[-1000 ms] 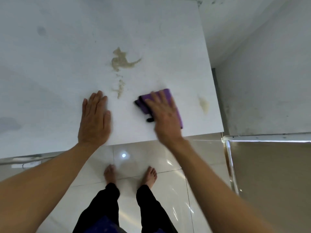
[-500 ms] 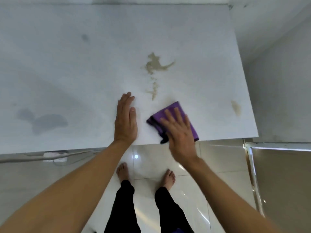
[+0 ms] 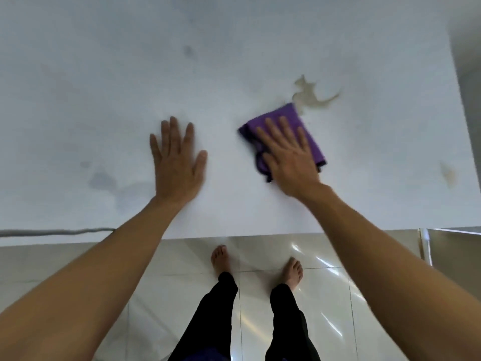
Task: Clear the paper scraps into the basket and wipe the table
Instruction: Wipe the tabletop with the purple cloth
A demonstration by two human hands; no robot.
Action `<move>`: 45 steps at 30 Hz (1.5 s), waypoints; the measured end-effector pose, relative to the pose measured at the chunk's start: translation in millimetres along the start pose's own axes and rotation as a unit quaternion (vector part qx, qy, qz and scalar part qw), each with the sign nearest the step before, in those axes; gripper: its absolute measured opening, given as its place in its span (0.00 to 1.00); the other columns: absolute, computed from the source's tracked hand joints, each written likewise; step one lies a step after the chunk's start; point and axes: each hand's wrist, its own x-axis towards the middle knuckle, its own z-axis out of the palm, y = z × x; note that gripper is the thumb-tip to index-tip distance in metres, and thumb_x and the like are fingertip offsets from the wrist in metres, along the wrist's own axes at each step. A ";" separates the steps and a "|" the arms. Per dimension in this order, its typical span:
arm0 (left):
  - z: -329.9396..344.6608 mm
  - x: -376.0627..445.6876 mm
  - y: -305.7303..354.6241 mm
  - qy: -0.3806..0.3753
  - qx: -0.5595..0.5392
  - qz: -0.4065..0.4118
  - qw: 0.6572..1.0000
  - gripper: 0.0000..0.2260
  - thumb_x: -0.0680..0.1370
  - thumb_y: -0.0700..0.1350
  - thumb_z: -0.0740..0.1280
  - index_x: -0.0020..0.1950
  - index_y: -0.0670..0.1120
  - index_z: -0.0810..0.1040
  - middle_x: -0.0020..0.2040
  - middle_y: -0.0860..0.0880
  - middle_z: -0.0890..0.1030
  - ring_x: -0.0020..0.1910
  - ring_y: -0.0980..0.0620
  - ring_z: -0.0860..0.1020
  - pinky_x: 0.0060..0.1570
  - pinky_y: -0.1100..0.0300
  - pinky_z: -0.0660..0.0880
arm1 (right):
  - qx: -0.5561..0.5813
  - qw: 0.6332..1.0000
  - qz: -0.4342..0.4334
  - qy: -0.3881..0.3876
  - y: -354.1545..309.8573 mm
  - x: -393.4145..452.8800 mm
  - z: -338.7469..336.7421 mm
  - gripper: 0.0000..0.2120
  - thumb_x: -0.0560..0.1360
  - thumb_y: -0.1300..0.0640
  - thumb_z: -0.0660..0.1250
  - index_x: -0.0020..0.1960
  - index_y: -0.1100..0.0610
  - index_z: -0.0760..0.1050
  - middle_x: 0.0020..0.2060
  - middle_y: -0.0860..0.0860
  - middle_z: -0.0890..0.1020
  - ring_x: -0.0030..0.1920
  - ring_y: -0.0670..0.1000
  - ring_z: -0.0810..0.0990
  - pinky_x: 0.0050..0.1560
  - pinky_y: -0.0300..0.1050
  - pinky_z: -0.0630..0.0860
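Right hand point(image 3: 289, 155) flat, fingers spread, pressing purple cloth point(image 3: 311, 131) on white tabletop point(image 3: 104, 87); cloth edge touches tan stain point(image 3: 309, 96). Left hand point(image 3: 177, 162) flat, bracing. Best: firm overlapping passes through stain. No scraps or basket visible.

The light is soft and even, and the surface point(image 3: 234, 61) is pale. Below both hands the floor tiles point(image 3: 320, 259) show bright glare streaks. The whole picture is slightly motion-blurred.
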 end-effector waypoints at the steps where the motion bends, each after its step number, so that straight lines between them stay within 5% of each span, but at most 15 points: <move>1: -0.6 9.4 6.1 0.004 -0.007 0.018 1.000 0.28 0.84 0.56 0.50 0.82 0.47 0.52 0.82 0.40 0.48 0.81 0.41 0.45 0.78 0.41 0.40 | 0.006 0.999 0.048 0.005 20.0 -4.1 -6.2 0.28 0.80 0.46 0.51 0.80 0.45 0.56 0.80 0.47 0.57 0.80 0.52 0.50 0.79 0.56 0.45; 8: 7.5 80.9 39.0 -0.003 -0.036 0.098 0.994 0.26 0.83 0.51 0.50 0.81 0.43 0.57 0.81 0.39 0.53 0.81 0.41 0.49 0.78 0.39 0.47 | 0.045 0.965 0.252 0.058 58.5 -28.1 -39.0 0.26 0.81 0.54 0.54 0.79 0.50 0.59 0.80 0.51 0.58 0.80 0.55 0.49 0.79 0.57 0.46; 11: 19.4 85.8 31.8 0.024 -0.046 0.101 0.993 0.25 0.83 0.50 0.52 0.79 0.41 0.62 0.80 0.38 0.58 0.80 0.39 0.55 0.77 0.38 0.47 | 0.043 0.981 0.166 0.085 -12.8 -22.5 -28.4 0.30 0.76 0.58 0.62 0.77 0.48 0.64 0.79 0.52 0.61 0.80 0.56 0.50 0.78 0.54 0.44; 14: 16.1 86.4 34.3 0.018 -0.070 0.083 0.994 0.26 0.81 0.49 0.53 0.78 0.40 0.63 0.79 0.38 0.60 0.80 0.39 0.56 0.78 0.39 0.46 | 0.053 0.997 0.061 0.008 -76.5 -33.8 0.6 0.29 0.79 0.53 0.60 0.78 0.46 0.60 0.80 0.48 0.54 0.81 0.53 0.44 0.78 0.61 0.42; 17: 11.3 89.9 35.2 0.018 -0.072 0.083 0.994 0.25 0.81 0.48 0.53 0.78 0.40 0.63 0.79 0.38 0.60 0.79 0.39 0.56 0.78 0.39 0.48 | 0.028 0.999 0.029 0.004 -54.6 -40.1 5.9 0.28 0.79 0.50 0.59 0.79 0.46 0.60 0.80 0.47 0.57 0.80 0.54 0.49 0.77 0.63 0.46; 22: 13.4 86.6 33.4 0.002 -0.068 0.087 0.994 0.25 0.83 0.48 0.51 0.79 0.41 0.59 0.81 0.39 0.56 0.81 0.42 0.52 0.78 0.40 0.47 | 0.051 0.962 0.263 0.050 57.5 -45.3 -24.8 0.28 0.78 0.59 0.59 0.78 0.49 0.62 0.79 0.51 0.60 0.80 0.56 0.52 0.76 0.66 0.51; 26: 13.0 86.3 35.6 0.005 -0.061 0.085 0.995 0.26 0.83 0.48 0.51 0.80 0.41 0.59 0.81 0.40 0.56 0.81 0.43 0.52 0.78 0.41 0.48 | 0.089 0.936 0.326 0.098 61.4 -45.2 -47.0 0.22 0.82 0.61 0.58 0.76 0.57 0.66 0.77 0.53 0.64 0.79 0.57 0.54 0.79 0.58 0.49; 29: 12.7 87.3 34.6 0.006 -0.064 0.079 0.995 0.25 0.83 0.48 0.51 0.80 0.42 0.59 0.81 0.41 0.56 0.81 0.44 0.52 0.78 0.42 0.47 | 0.065 0.964 0.223 0.132 -15.8 -32.5 -29.1 0.24 0.78 0.61 0.63 0.73 0.60 0.69 0.73 0.57 0.70 0.77 0.59 0.60 0.79 0.56 0.52; 32: 15.1 88.4 34.5 0.025 -0.058 0.083 0.995 0.24 0.83 0.47 0.51 0.79 0.42 0.61 0.80 0.41 0.58 0.80 0.43 0.55 0.78 0.42 0.50 | 0.054 0.996 0.055 0.050 -83.8 -19.7 0.3 0.26 0.80 0.56 0.60 0.78 0.57 0.63 0.78 0.53 0.63 0.80 0.54 0.53 0.78 0.60 0.52; 37: 21.8 90.0 30.5 0.057 -0.091 0.075 0.991 0.21 0.85 0.43 0.50 0.77 0.38 0.65 0.79 0.41 0.63 0.79 0.43 0.59 0.78 0.43 0.54 | -0.003 1.000 -0.017 0.010 -62.2 40.3 7.0 0.28 0.81 0.52 0.55 0.80 0.51 0.56 0.80 0.48 0.57 0.80 0.49 0.51 0.79 0.54 0.48; 45: 17.3 88.8 33.5 0.027 -0.085 0.068 0.994 0.24 0.84 0.45 0.47 0.79 0.39 0.59 0.81 0.43 0.58 0.81 0.45 0.54 0.79 0.46 0.49 | 0.037 0.969 0.235 0.067 49.3 67.0 -28.3 0.27 0.82 0.56 0.54 0.80 0.52 0.56 0.80 0.49 0.57 0.80 0.52 0.50 0.79 0.55 0.44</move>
